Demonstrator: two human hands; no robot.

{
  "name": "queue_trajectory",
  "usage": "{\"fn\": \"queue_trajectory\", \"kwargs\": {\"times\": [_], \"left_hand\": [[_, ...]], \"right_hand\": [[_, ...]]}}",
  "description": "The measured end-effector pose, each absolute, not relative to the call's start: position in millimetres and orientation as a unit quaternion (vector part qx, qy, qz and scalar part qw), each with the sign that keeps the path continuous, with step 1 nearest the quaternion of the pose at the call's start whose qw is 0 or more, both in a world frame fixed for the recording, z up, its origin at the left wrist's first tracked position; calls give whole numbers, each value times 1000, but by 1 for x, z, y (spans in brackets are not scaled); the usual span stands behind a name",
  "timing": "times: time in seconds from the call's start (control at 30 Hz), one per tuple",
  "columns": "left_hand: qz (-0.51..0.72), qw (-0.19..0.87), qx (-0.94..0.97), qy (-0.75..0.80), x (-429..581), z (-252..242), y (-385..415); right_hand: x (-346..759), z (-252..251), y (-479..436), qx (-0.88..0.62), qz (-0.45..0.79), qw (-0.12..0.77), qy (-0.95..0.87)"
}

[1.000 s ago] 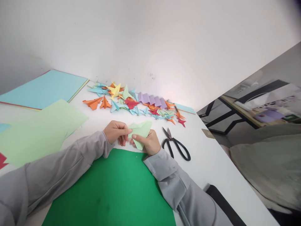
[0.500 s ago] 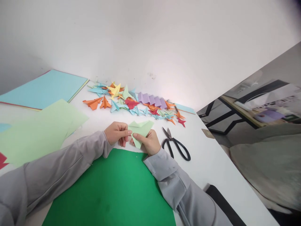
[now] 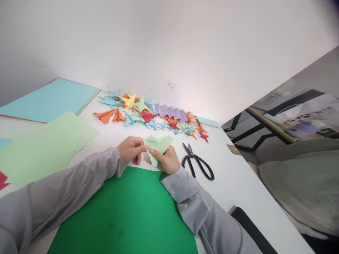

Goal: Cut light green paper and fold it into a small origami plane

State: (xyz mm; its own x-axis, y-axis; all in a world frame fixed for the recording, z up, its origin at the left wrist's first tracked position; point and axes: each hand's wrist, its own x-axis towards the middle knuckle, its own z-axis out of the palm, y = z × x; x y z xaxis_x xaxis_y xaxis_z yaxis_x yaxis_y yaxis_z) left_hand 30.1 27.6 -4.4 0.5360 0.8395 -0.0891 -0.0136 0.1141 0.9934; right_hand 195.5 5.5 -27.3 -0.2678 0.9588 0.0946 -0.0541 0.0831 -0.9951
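Note:
A folded piece of light green paper (image 3: pixel 160 144) is held up between my two hands, just above the far edge of a dark green sheet (image 3: pixel 127 211). My left hand (image 3: pixel 132 150) pinches its left edge between thumb and curled fingers. With the thumb lying flat on the front of the paper, my right hand (image 3: pixel 168 159) grips it from the lower right; the fingers behind are mostly hidden. Black-handled scissors (image 3: pixel 197 160) lie partly spread, to the right of my right hand.
Many small folded paper planes (image 3: pixel 129 102) and a pleated purple paper (image 3: pixel 171 112) line the wall. Light green sheets (image 3: pixel 53 141) and a stack topped with blue paper (image 3: pixel 53 98) lie left. A black flat object (image 3: pixel 251 229) rests at the front right, near the table's edge.
Almost nothing differs. My left thumb has shifted very slightly to the right along the folded paper's edge, while both hands keep their hold.

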Motion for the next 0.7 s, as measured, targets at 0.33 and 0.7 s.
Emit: {"fn": "queue_trajectory", "kwargs": {"times": [0.33, 0.7], "left_hand": [[390, 717, 439, 376, 29, 2, 32], [401, 699, 475, 354, 25, -7, 34]], "right_hand": [[192, -27, -1, -479, 145, 529, -686], [196, -30, 5, -487, 30, 573, -659]]}}
